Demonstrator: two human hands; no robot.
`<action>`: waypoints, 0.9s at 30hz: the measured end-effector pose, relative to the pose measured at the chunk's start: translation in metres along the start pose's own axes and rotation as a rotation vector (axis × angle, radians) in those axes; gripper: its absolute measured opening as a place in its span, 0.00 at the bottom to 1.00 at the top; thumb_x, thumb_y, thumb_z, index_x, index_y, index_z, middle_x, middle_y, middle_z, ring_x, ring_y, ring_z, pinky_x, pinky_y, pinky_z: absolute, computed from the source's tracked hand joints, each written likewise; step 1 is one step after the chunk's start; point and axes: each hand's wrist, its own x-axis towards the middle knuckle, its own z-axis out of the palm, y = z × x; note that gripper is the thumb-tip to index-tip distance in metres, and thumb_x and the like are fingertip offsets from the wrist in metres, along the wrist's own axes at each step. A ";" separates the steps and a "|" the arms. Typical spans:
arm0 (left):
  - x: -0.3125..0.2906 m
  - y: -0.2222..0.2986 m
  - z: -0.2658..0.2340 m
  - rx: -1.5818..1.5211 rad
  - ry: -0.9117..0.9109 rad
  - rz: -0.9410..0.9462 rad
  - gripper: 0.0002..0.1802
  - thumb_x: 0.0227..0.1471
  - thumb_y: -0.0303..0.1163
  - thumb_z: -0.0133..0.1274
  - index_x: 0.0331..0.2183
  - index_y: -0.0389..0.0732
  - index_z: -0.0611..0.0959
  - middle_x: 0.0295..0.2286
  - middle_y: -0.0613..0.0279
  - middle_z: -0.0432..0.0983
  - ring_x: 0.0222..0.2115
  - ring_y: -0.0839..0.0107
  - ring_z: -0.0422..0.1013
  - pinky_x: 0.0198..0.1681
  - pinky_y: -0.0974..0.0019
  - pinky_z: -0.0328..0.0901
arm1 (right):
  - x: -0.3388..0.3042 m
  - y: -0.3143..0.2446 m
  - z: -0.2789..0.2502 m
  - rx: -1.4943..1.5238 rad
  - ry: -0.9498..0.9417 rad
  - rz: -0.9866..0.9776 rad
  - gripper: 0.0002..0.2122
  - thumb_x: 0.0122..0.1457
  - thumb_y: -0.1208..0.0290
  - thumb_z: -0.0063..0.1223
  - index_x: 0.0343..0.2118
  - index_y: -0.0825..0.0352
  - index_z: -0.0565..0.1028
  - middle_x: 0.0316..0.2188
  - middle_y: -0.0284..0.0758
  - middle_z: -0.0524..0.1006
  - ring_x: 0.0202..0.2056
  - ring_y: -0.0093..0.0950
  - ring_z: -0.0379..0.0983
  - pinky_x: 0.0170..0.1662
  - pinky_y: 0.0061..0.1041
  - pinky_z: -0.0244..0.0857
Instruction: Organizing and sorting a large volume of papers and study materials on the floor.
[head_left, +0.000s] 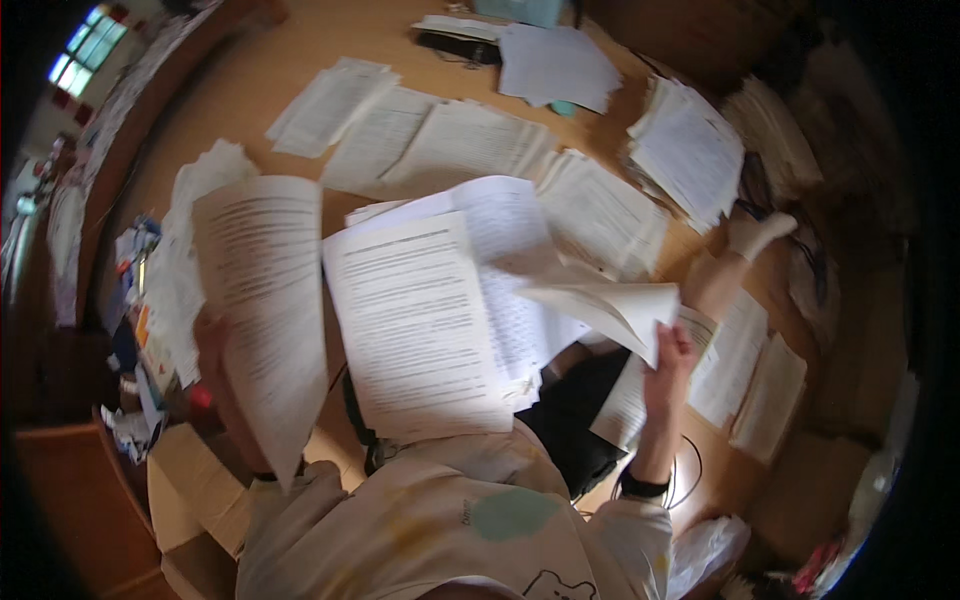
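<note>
My left hand (215, 355) is closed on the outer edge of some printed paper (265, 290), which stands nearly upright and curls. Most of those fingers are behind the paper. On my lap rests a paper stack (415, 330), a printed sheet on top. Bluish-white written pages (510, 235) lie beside and partly under it. Out to the right, my right hand (670, 358) pinches the corner of a white sheet (610, 310), which bends and is partly blurred. Just below that hand is another printed sheet (625, 400).
Piles of printed pages (450, 140) spread across the wooden floor ahead. A thicker paper stack (685, 150) sits far right, near my outstretched leg (715, 285). More sheets (735, 360) lie right. A cardboard box (195, 490) stands at lower left; a cable (698, 470) loops near my right wrist.
</note>
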 end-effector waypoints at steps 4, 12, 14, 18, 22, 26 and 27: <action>0.004 -0.020 0.028 0.037 0.012 -0.102 0.14 0.41 0.29 0.47 0.32 0.30 0.74 0.29 0.59 0.72 0.27 0.73 0.68 0.33 0.73 0.61 | -0.028 -0.056 0.037 -0.204 -0.141 -0.228 0.12 0.47 0.76 0.50 0.36 0.73 0.70 0.28 0.33 0.73 0.29 0.19 0.68 0.35 0.15 0.60; 0.009 -0.072 -0.024 0.439 0.185 -0.210 0.14 0.43 0.29 0.46 0.32 0.29 0.75 0.29 0.59 0.72 0.29 0.74 0.68 0.35 0.73 0.61 | -0.050 0.009 0.115 -0.553 -0.846 -0.183 0.12 0.44 0.80 0.50 0.35 0.72 0.72 0.22 0.34 0.73 0.20 0.16 0.63 0.23 0.16 0.58; 0.008 -0.086 -0.036 0.520 0.150 -0.245 0.13 0.43 0.29 0.46 0.31 0.30 0.75 0.29 0.60 0.72 0.30 0.76 0.68 0.35 0.74 0.61 | -0.054 0.038 0.126 -0.583 -0.952 -0.035 0.10 0.46 0.79 0.49 0.34 0.72 0.72 0.18 0.33 0.73 0.19 0.15 0.61 0.21 0.17 0.56; 0.011 -0.101 -0.042 0.700 0.028 -0.237 0.13 0.47 0.27 0.44 0.36 0.31 0.72 0.31 0.61 0.71 0.31 0.77 0.66 0.37 0.75 0.60 | -0.066 0.083 0.128 -0.490 -1.011 0.081 0.09 0.50 0.77 0.47 0.34 0.73 0.72 0.19 0.34 0.74 0.22 0.15 0.63 0.23 0.16 0.58; 0.011 -0.121 -0.043 0.653 -0.007 -0.085 0.18 0.49 0.27 0.42 0.43 0.31 0.64 0.34 0.59 0.70 0.32 0.76 0.66 0.38 0.74 0.60 | -0.086 0.097 0.134 -0.344 -0.966 0.189 0.08 0.52 0.76 0.46 0.35 0.72 0.71 0.31 0.38 0.73 0.33 0.21 0.67 0.36 0.17 0.60; 0.011 -0.117 -0.020 0.456 0.165 -0.233 0.18 0.49 0.26 0.42 0.43 0.32 0.64 0.34 0.58 0.69 0.33 0.76 0.66 0.37 0.75 0.61 | -0.094 0.109 0.137 -0.216 -1.018 0.182 0.09 0.53 0.76 0.45 0.37 0.70 0.71 0.45 0.40 0.65 0.46 0.28 0.61 0.46 0.21 0.56; 0.010 -0.115 -0.015 0.430 0.163 -0.254 0.18 0.48 0.25 0.44 0.43 0.32 0.64 0.34 0.58 0.69 0.34 0.76 0.66 0.37 0.74 0.61 | -0.095 0.110 0.137 -0.211 -1.027 0.097 0.08 0.53 0.77 0.45 0.37 0.69 0.71 0.45 0.40 0.65 0.47 0.28 0.60 0.47 0.22 0.55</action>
